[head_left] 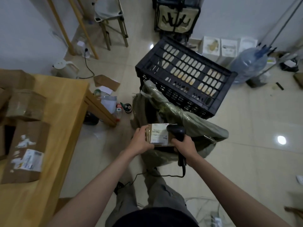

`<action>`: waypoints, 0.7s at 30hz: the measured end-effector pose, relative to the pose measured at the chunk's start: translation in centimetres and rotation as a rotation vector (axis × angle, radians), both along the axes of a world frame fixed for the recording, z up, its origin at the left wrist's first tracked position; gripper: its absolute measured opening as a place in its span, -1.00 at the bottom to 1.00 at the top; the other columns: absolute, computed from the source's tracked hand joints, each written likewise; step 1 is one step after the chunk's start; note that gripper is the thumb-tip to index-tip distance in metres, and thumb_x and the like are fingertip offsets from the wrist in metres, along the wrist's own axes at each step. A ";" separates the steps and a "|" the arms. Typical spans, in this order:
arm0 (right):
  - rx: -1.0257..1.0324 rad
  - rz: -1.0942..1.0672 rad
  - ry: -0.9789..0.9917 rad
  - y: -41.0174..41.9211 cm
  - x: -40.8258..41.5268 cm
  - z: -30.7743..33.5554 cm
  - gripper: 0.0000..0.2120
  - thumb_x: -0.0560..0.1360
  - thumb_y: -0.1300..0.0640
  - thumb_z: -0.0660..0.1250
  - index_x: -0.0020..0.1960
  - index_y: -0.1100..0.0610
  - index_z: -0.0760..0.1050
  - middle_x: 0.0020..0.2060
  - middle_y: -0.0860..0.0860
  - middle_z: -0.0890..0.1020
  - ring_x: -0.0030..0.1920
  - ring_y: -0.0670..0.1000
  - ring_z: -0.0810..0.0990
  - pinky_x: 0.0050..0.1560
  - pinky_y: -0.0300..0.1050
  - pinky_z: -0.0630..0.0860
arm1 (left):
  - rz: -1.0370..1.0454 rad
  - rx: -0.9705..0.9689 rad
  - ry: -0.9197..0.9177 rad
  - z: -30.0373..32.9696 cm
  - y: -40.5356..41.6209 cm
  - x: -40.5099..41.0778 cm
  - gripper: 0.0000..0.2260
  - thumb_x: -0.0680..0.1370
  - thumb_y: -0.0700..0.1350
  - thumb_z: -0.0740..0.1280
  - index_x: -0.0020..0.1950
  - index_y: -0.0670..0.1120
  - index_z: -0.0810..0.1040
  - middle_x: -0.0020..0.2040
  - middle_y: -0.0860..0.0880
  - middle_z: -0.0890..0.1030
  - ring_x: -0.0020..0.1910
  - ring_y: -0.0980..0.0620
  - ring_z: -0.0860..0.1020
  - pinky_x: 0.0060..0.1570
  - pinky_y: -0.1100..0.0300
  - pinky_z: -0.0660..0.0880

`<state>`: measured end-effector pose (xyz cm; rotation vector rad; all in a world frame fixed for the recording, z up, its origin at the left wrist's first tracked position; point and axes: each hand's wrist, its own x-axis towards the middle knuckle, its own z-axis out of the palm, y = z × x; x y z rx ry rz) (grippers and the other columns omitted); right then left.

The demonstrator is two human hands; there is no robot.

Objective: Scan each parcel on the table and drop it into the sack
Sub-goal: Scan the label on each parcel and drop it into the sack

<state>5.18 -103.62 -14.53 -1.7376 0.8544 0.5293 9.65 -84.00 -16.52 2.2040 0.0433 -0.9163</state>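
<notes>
Between my two hands, right over the mouth of the sack (pixel 193 126), is where the action's happening. I'm gripping a small cardboard parcel (pixel 159 134) with my left hand (pixel 141 141), fingers wrapped round its left end, label side up. My right hand (pixel 184 145) is clamped around the handle of the scanner (pixel 176 131), and I'm pointing its head down at the white shipping label, practically touching the right edge of the box. So both hands are full, neither one free.

So I'm guessing I'm mid-scan on this one. No way to tell from here if it's actually read yet, I can't see any beam or light on the label.

Next move looks pretty simple: once it reads, I'm just loosening my left fingers and letting the parcel fall, since the sack is sitting open directly underneath it, slumped against the black crate (pixel 185 74) beyond my hands. The scanner head needs to lift off to the right first so the box isn't catching on it. Its cable is trailing down toward my legs, so I'm keeping an eye on that too.

Off to my left, the counter (pixel 65 102) is holding more boxes waiting their turn: a bigger parcel with a label (pixel 24 154) nearest me and a smaller taped one (pixel 26 105) further up. After the drop my left hand is reaching over there.
</notes>
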 end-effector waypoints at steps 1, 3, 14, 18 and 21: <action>-0.024 0.018 0.006 -0.5 0.4 -0.1 -0.93 0.49 0.19 0.38 -0.03 0.14 0.55 -0.20 0.09 0.61 -0.19 0.07 0.59 -0.20 -0.06 0.50 | -0.032 -0.004 0.022 -0.4 -0.6 0.3 -0.08 0.27 -0.15 0.58 0.54 0.01 0.20 0.35 -0.03 0.37 0.35 -0.08 0.44 0.33 -0.04 0.45; -0.058 0.047 0.014 -1.5 1.3 -0.4 -0.95 0.49 0.17 0.39 -0.06 0.14 0.56 -0.22 0.10 0.62 -0.21 0.07 0.58 -0.25 -0.08 0.47 | -0.163 0.022 0.047 -0.7 -1.8 0.8 -0.02 0.30 -0.16 0.57 0.60 -0.02 0.10 0.54 -0.09 0.22 0.51 -0.09 0.26 0.46 -0.04 0.29; -0.076 0.182 0.055 -1.7 3.3 0.8 -0.87 0.54 0.22 0.39 0.07 0.23 0.56 -0.18 0.13 0.62 -0.27 0.07 0.59 -0.33 -0.12 0.63 | -0.386 0.222 -0.031 0.4 -0.4 2.9 -0.24 0.43 -0.16 0.50 0.56 -0.04 0.23 0.57 -0.07 0.16 0.52 -0.10 0.23 0.46 0.04 0.27; -0.030 0.191 0.020 -0.8 4.8 2.1 -0.88 0.54 0.23 0.39 0.07 0.20 0.55 -0.13 0.09 0.60 -0.20 0.05 0.61 -0.21 0.00 0.69 | -0.350 0.247 -0.074 1.9 2.1 3.4 -0.27 0.41 -0.17 0.51 0.52 -0.03 0.29 0.49 -0.04 0.26 0.44 -0.08 0.33 0.36 0.08 0.38; 0.026 0.240 -0.002 0.8 6.2 3.0 -0.85 0.55 0.22 0.37 0.12 0.19 0.55 -0.05 0.11 0.59 -0.09 0.04 0.59 -0.28 -0.06 0.64 | -0.291 0.273 -0.113 3.2 4.4 3.3 -0.30 0.41 -0.15 0.52 0.49 0.00 0.32 0.44 -0.02 0.32 0.37 -0.04 0.39 0.28 0.10 0.44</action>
